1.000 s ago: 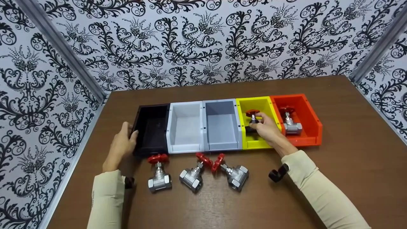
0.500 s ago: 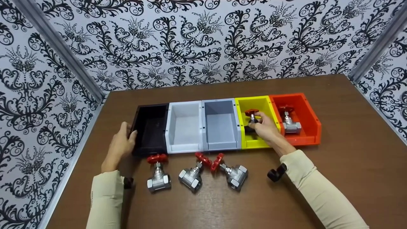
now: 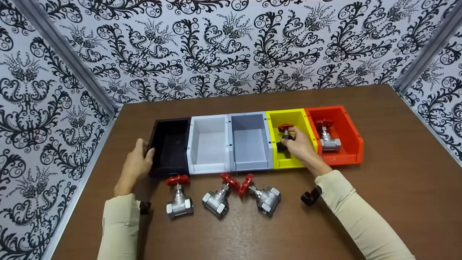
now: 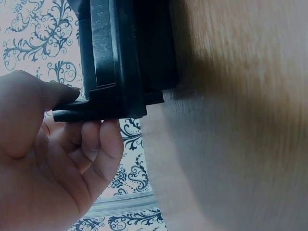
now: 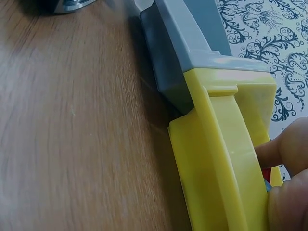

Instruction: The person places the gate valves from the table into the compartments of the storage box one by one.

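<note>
My left hand [image 3: 135, 164] pinches the side wall of the black bin [image 3: 169, 146] at the row's left end. The left wrist view shows the thumb over the black wall [image 4: 110, 106] and the fingers curled against its outer side. Inside the yellow bin [image 3: 292, 164], my right hand [image 3: 301, 146] grips a valve with a red handwheel [image 3: 285, 127] by its stem; the valve's lower part looks dark and is partly hidden by the fingers. In the right wrist view the yellow bin's front [image 5: 226, 154] hides most of that valve.
White [image 3: 209, 144] and grey [image 3: 250, 144] bins stand between. An orange bin [image 3: 352, 144] at the right end holds a steel valve [image 3: 329, 142]. Three steel valves with red handwheels, left [image 3: 179, 206], middle [image 3: 216, 202] and right [image 3: 267, 200], lie before the row. A patterned wall [image 3: 231, 47] rises behind.
The whole scene shifts very slightly left in the head view. Both hands keep their holds on the black bin and the valve.
</note>
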